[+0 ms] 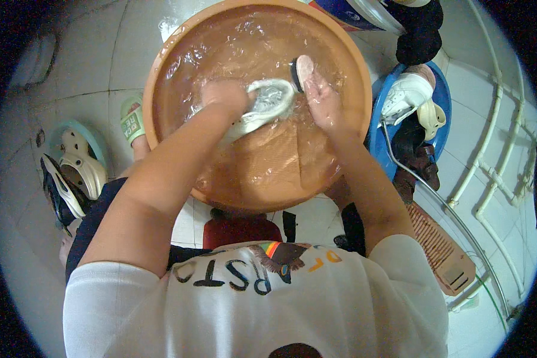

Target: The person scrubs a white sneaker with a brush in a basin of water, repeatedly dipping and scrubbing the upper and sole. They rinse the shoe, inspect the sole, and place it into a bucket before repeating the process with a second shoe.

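A large orange basin (256,200) of water stands in front of me. In it, a white shoe (283,101) lies partly underwater, its opening facing up. My left hand (225,96) is closed round one end of the shoe, with the fingertips partly hidden by the hand and the water. To the right of the shoe, my right hand (323,102) grips a small oval scrub brush (304,68) with a pale pink back and dark bristles. The brush is tilted on edge and apart from the shoe.
On the right, a blue basin (441,125) holds several shoes, with a metal hose (426,182) over its rim. A ribbed washboard (438,250) lies nearer me, beside wall pipes (489,131). Left are a teal basin (89,134) with a beige clog (83,164) and a green slipper (131,122).
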{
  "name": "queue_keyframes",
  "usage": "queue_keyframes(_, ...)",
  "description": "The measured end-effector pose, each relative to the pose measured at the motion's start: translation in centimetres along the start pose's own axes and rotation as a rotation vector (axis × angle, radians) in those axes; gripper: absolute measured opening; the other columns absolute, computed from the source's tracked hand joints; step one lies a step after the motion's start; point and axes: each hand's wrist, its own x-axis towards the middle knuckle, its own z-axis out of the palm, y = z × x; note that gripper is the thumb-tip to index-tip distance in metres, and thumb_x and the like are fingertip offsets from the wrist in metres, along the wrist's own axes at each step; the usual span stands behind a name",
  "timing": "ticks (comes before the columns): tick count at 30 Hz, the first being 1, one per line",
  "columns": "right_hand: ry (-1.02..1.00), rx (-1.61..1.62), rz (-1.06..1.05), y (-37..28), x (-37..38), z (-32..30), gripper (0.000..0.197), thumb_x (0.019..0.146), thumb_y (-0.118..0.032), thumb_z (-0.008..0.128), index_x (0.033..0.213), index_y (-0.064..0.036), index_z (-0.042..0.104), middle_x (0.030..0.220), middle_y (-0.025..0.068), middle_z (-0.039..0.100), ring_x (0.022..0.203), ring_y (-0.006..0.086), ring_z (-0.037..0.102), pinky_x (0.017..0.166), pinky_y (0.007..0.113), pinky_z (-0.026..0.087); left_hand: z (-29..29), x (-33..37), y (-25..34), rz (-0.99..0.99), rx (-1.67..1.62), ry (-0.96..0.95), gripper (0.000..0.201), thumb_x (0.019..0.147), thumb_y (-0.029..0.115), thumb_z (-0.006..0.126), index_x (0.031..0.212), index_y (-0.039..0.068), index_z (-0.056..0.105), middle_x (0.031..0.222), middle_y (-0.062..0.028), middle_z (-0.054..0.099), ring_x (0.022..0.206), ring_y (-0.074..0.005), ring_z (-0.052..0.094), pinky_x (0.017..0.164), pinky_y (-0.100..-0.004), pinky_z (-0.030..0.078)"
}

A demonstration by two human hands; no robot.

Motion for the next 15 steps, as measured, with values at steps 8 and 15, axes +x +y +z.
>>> queue_keyframes(8,-0.090,-0.179,-0.288,8.2,1.6,-0.7,0.035,0.087,-0.014,0.043,0.121,-0.0052,0.047,0.123,0.0157,0.047,0.105,0.0318,0.048,0.089,0.030,0.038,3.6,0.6,-1.4,-0.138,-0.335,0.133,0.033,0.082,0.028,0.044,0.104,0.008,0.059,0.102,-0.0158,0.059,0.095,-0.0315,0.056,0.081,-0.0399,0.044)
queue_keyframes(15,0.136,0.446,-0.070,0.3,1.2,3.0,0.035,0.087,-0.015,0.047,0.119,-0.0011,0.048,0.115,0.0152,0.054,0.103,0.0261,0.053,0.087,0.029,0.040,3.1,-0.4,0.0,-0.046,-0.433,0.171,0.035,0.081,0.026,0.047,0.108,0.004,0.054,0.101,-0.0204,0.057,0.096,-0.0350,0.054,0.084,-0.0417,0.042)
